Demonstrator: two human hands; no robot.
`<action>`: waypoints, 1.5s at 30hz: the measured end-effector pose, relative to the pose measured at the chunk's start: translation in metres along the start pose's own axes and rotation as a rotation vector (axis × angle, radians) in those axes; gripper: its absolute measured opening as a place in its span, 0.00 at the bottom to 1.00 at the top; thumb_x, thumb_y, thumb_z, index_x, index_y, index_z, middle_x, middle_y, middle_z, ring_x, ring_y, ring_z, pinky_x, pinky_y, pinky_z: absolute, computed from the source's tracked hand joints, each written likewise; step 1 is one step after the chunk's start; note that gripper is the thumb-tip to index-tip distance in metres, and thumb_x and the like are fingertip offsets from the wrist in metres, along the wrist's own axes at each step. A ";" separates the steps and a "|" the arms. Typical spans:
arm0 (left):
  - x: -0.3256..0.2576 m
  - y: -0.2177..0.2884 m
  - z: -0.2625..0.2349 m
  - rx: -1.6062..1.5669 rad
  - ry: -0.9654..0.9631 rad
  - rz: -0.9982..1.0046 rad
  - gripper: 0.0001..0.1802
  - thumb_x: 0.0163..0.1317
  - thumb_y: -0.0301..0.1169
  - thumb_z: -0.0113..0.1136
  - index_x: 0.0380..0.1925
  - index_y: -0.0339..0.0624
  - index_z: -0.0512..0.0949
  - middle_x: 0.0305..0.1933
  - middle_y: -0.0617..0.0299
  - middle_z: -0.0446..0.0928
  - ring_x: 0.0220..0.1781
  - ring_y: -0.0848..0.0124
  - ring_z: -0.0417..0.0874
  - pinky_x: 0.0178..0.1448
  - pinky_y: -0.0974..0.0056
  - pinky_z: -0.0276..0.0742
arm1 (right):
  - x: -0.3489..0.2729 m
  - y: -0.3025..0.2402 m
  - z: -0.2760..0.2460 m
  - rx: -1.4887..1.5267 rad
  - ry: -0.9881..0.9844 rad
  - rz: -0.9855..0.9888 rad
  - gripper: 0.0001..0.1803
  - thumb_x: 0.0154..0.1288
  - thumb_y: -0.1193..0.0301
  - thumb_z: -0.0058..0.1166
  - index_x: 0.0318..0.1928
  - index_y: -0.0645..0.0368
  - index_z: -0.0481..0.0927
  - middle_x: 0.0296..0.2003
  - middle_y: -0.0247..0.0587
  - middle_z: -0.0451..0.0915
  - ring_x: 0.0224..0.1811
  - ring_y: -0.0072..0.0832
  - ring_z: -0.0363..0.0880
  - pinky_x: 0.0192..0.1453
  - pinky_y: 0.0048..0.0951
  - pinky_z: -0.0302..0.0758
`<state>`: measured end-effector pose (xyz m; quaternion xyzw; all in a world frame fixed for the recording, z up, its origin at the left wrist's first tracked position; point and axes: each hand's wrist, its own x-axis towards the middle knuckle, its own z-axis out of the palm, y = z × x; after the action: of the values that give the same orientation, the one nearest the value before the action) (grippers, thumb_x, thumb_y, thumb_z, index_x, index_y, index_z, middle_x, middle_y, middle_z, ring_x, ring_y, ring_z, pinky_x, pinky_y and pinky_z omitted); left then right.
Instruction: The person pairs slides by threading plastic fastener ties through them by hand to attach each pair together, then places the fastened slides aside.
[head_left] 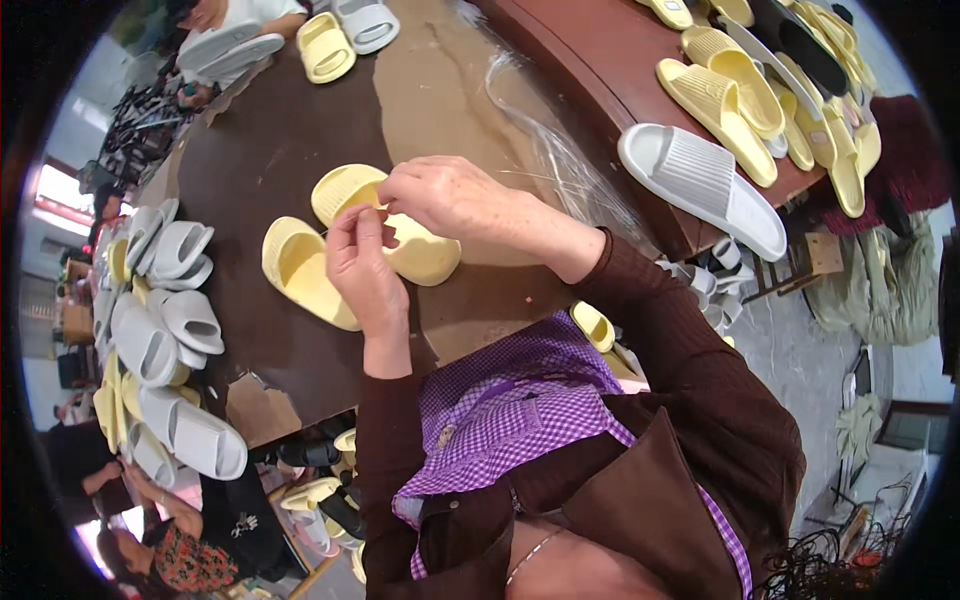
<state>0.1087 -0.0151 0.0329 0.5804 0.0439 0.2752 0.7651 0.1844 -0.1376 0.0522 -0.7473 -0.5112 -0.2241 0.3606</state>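
My left hand and my right hand meet over a pair of pale yellow slide slippers, fingertips pinched close together. Whatever is between the fingers, if anything, is too small to make out. One slipper lies to the left of my left hand. The other slipper lies under both hands, its middle partly hidden by them. Both slippers rest sole down, side by side, on the brown worktable.
Grey and yellow slippers are heaped along the table's left edge. On the red-brown surface at right lie more yellow slippers and a grey slipper. Across the table, a person holds grey slippers. Clear plastic film lies nearby.
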 end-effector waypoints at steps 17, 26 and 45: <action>0.015 0.033 -0.093 -0.542 0.086 -0.071 0.06 0.66 0.30 0.46 0.37 0.40 0.70 0.48 0.49 0.74 0.44 0.63 0.79 0.45 0.62 0.79 | -0.096 0.102 -0.055 -0.514 -0.178 0.666 0.07 0.53 0.75 0.46 0.32 0.60 0.77 0.35 0.47 0.78 0.42 0.43 0.75 0.44 0.39 0.72; -0.027 0.059 -0.107 -0.515 0.049 0.069 0.07 0.66 0.31 0.45 0.37 0.40 0.70 0.48 0.49 0.74 0.50 0.60 0.77 0.53 0.57 0.75 | -0.067 0.045 -0.069 -0.425 0.076 0.541 0.09 0.57 0.74 0.48 0.36 0.63 0.79 0.35 0.48 0.79 0.40 0.43 0.77 0.43 0.35 0.74; -0.117 0.055 -0.076 -0.628 0.035 -0.233 0.07 0.67 0.31 0.44 0.40 0.42 0.68 0.41 0.50 0.77 0.42 0.60 0.80 0.50 0.56 0.77 | -0.049 -0.099 -0.003 0.315 -0.347 0.303 0.11 0.57 0.69 0.50 0.37 0.62 0.77 0.29 0.49 0.79 0.36 0.43 0.78 0.40 0.39 0.73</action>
<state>-0.0399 0.0047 0.0287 0.3024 0.0361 0.1959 0.9321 0.0745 -0.1482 0.0505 -0.7770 -0.4764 0.0460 0.4089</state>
